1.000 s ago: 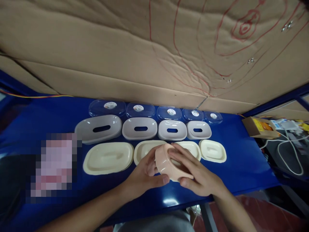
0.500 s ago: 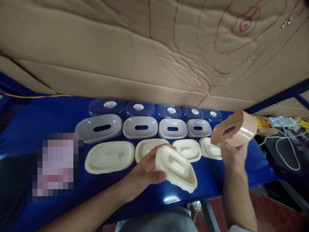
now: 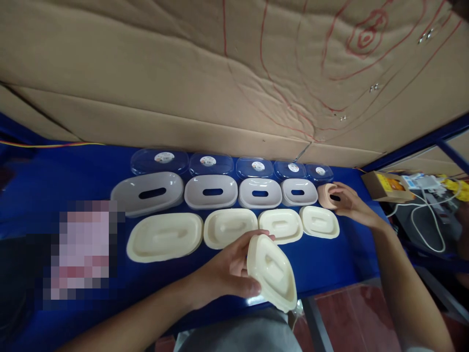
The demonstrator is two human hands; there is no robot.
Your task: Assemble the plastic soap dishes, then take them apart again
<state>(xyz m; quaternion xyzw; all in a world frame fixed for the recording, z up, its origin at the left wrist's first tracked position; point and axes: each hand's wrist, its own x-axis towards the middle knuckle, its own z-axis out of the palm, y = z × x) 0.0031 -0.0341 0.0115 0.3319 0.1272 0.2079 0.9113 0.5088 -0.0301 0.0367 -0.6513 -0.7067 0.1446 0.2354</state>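
Note:
My left hand (image 3: 230, 274) grips a cream oval plastic dish (image 3: 273, 271) with a raised bar in its middle, tilted in the air above the front edge of the table. My right hand (image 3: 353, 205) is wrapped around a tan oval dish (image 3: 324, 196) with a dark slot, low at the right end of a row of grey slotted dishes (image 3: 211, 200). Whether the tan dish touches the table, I cannot tell. In front of the grey row lie several cream dishes (image 3: 141, 239). Behind it stand several clear lids (image 3: 238, 168) with round white labels.
A blue table (image 3: 73, 171) carries the rows, backed by a cardboard wall (image 3: 164, 88) with red lines. At right are a cardboard box (image 3: 383, 193) and a white cable (image 3: 421, 230). A pixelated patch (image 3: 86, 249) hides something at left.
My right hand has carried the tan dish away from me, down to the end of the grey row. My left hand has moved slightly towards me and turned its cream dish.

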